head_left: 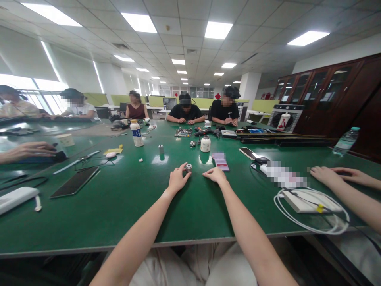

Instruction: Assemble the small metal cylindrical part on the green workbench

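Both my arms reach out over a green table (125, 206). My left hand (177, 178) pinches a small round metal part (188, 167) that stands on the table, fingers curled round its side. Just right of the part, my right hand (216, 174) rests knuckles-up on the table, its fingers curled under; whether anything is in it is hidden. A pink card packet (220, 161) lies just beyond my right hand.
A black phone (75, 181), a white power bank (14, 198), a white bottle (136, 133), a small white jar (205, 143), another phone (247, 153) and a coiled white cable (312, 208) lie around. Other people's hands rest at the left (29, 150) and right (327, 174); several people sit across.
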The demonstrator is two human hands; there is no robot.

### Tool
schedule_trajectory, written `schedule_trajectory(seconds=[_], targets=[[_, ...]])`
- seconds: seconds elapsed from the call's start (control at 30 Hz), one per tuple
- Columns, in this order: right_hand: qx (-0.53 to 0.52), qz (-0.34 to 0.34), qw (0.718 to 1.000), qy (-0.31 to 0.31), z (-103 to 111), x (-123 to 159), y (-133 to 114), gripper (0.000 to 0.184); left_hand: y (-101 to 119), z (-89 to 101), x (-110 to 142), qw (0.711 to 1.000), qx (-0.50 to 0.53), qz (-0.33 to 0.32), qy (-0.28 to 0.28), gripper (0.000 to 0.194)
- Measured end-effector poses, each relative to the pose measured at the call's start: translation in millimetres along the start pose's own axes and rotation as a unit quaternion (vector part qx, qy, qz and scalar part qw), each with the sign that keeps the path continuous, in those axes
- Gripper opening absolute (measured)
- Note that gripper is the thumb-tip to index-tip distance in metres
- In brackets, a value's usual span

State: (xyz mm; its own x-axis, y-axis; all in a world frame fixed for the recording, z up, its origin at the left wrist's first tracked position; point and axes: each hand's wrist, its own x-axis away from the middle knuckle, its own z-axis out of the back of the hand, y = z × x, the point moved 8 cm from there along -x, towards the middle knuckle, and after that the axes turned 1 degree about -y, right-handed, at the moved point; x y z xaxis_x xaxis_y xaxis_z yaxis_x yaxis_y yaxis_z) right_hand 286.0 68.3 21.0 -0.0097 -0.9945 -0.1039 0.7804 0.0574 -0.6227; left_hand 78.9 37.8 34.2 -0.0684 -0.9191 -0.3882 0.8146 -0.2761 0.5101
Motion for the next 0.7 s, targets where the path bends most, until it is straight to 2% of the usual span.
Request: schedule_trajectory(seconds=[0.1,0.27,0.4,0.47,0.57,0.63,0.7], targets=[[-0.002,0.016,1.000,-0.003,0.6,-4.1,7.8,0.013,-1.5,-0.5,-0.2,1.000,0.015,0.003,0.004,0.058],[-0.015,0.041,0.999,0.005,3.1,-5.6,10.0,0.023,-3.3,2.2,-0.2,1.000,0.004,0.010,0.026,0.060],[0.010,0.014,1.000,0.015,0.6,-2.0,6.3,0.013,-7.6,4.4,-0.7,0.999,0.000,0.026,0.029,0.042],[-0.004,0.030,0.998,0.056,4.3,0.4,-5.9,0.011,-7.9,3.9,-1.1,1.000,0.011,0.021,0.020,0.036],[-0.068,0.108,0.985,0.113,10.1,6.0,-35.2,0.019,-4.3,2.4,-1.1,0.999,0.035,-0.003,0.002,0.036],[-0.103,0.158,0.975,0.120,10.0,10.5,-52.4,0.022,0.3,0.3,-0.5,0.999,0.046,-0.023,-0.013,0.037],[-0.107,0.176,0.972,0.116,7.7,14.1,-61.8,0.022,5.2,-1.3,0.4,0.998,0.049,-0.041,-0.022,0.037]])
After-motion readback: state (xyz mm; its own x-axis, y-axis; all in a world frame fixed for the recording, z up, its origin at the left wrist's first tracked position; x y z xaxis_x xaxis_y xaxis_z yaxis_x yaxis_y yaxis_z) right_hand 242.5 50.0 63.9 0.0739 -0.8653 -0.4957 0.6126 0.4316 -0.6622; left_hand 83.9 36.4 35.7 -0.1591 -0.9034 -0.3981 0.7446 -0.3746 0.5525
